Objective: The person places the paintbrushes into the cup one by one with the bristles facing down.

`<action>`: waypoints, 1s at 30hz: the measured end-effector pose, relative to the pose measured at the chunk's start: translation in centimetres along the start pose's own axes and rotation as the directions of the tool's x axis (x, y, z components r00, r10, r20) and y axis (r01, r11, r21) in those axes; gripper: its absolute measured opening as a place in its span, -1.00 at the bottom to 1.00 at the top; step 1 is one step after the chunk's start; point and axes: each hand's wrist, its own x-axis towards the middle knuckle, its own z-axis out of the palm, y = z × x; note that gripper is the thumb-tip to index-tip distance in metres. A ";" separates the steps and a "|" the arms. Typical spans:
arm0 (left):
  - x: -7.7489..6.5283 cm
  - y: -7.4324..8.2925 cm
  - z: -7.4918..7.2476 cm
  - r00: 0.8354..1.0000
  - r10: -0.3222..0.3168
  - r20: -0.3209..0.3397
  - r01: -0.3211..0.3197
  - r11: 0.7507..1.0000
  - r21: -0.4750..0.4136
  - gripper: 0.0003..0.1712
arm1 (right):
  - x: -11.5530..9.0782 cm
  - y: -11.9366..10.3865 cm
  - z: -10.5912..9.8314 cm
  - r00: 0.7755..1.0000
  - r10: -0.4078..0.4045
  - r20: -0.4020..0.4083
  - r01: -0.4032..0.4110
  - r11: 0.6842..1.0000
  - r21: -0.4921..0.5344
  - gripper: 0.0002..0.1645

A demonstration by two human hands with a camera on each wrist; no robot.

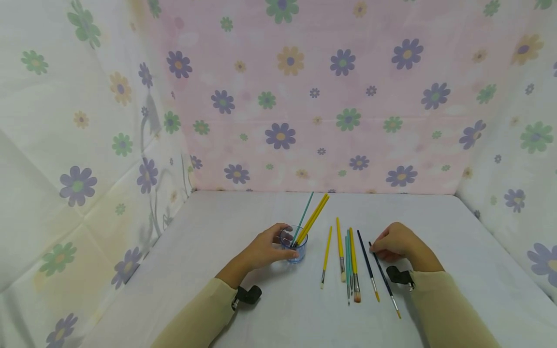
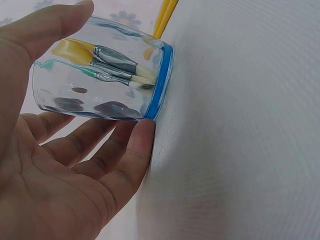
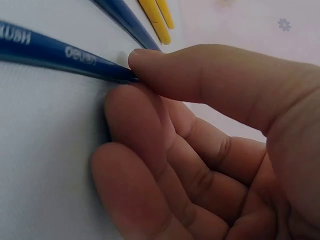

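Gripping cup [image 1: 298, 249]: left hand [image 1: 265, 250] | pinching dark-blue brush [image 1: 385, 280] end: right hand [image 1: 396, 244] | brush tip hidden by thumb

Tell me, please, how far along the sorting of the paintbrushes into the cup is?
About a third in. The clear blue-based cup, steadied by the left hand, already holds three brushes: one teal and two yellow. The right hand pinches the end of a dark blue brush lying on the table. Five more brushes lie beside it, untouched.
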 end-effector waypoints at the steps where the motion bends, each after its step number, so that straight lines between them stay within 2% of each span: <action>1: 0.0 0.0 0.0 1.000 -0.001 0.000 0.001 1.000 -0.001 -0.13 | 0.0 0.0 0.0 1.000 0.002 0.000 -0.002 1.000 0.004 -0.55; 16: 0.0 0.1 0.0 1.000 -0.012 0.008 0.012 1.000 -0.009 -0.12 | 0.8 -0.1 0.2 0.997 -0.022 -0.069 0.022 1.000 0.001 -0.65; 23: -0.1 0.3 0.0 1.000 -0.017 0.007 0.018 1.000 -0.005 -0.13 | 0.0 -0.1 -0.3 1.000 -0.001 0.006 0.002 0.995 -0.104 -0.43; 30: -0.1 0.3 0.0 1.000 -0.021 0.006 0.021 1.000 -0.004 -0.14 | -0.5 -0.4 -0.1 0.999 -0.005 0.035 0.007 0.997 -0.072 -0.50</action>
